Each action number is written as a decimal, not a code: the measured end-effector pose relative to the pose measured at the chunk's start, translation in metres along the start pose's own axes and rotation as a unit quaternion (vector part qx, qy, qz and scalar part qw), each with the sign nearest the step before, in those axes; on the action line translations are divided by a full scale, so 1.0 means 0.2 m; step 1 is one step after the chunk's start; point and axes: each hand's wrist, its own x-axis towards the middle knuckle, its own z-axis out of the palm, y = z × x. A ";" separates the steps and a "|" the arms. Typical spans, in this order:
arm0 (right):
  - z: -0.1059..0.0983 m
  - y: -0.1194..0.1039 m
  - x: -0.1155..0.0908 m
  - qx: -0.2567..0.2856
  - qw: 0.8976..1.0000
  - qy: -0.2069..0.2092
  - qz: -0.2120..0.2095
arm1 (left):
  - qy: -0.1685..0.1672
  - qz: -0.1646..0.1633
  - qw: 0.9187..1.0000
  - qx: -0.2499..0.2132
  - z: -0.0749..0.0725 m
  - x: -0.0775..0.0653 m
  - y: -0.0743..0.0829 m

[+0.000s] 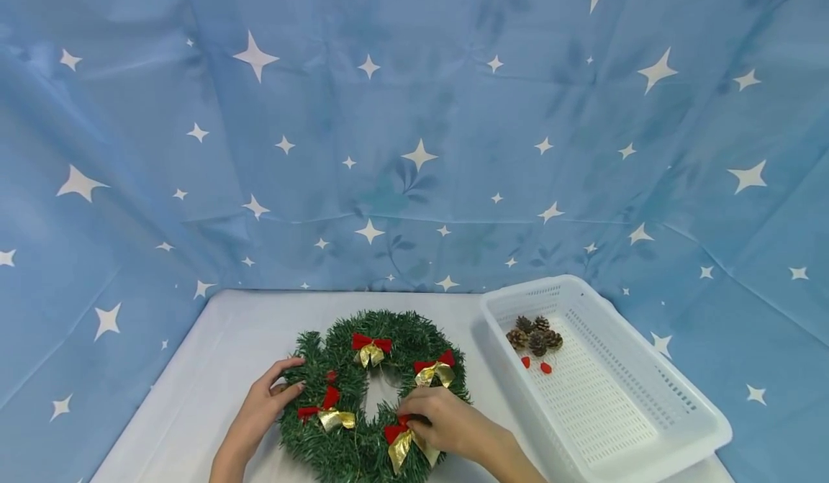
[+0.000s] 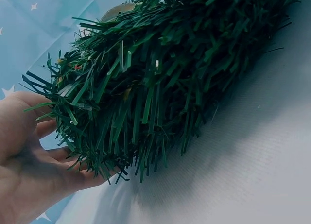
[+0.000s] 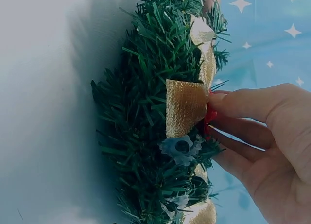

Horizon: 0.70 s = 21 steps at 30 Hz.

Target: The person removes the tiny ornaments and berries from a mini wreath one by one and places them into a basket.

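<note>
A green tinsel wreath [image 1: 414, 328] lies on the white tabletop, with several red and gold bows on it. My left hand [image 1: 262, 400] grips its left side; in the left wrist view the fingers [image 2: 46, 129] reach around the outer edge. On the near right part, my right hand [image 1: 447, 418] pinches a bow [image 1: 400, 453] at its red part. The right wrist view shows that bow's gold tail [image 3: 184, 107] hanging against the tinsel. Other bows sit at the top [image 1: 371, 352], right [image 1: 435, 370] and left [image 1: 335, 418] of the ring.
To the right stands a white plastic basket [image 1: 686, 404] with slotted sides. Several pine cones [image 1: 537, 340] and two small red pieces [image 1: 546, 368] lie in its far left part. A blue star-patterned curtain [image 1: 453, 195] surrounds the table [image 1: 259, 317] at the back and sides.
</note>
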 end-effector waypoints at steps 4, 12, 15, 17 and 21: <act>0.00 0.00 0.00 -0.005 1.000 0.005 -0.003 | 0.002 -0.001 1.000 -0.004 0.00 0.00 0.00; 0.00 -0.01 0.00 0.001 1.000 0.009 0.007 | 0.000 -0.006 1.000 -0.003 -0.01 0.01 -0.01; 0.00 0.00 -0.01 -0.008 1.000 0.023 -0.007 | 0.001 -0.005 1.000 -0.001 -0.01 0.01 -0.01; 0.00 0.00 -0.01 -0.011 0.999 0.033 -0.019 | -0.001 -0.004 1.000 -0.001 -0.01 0.01 -0.01; 0.00 0.01 -0.01 -0.014 0.998 0.044 -0.033 | -0.002 -0.004 1.000 -0.002 0.00 0.01 -0.01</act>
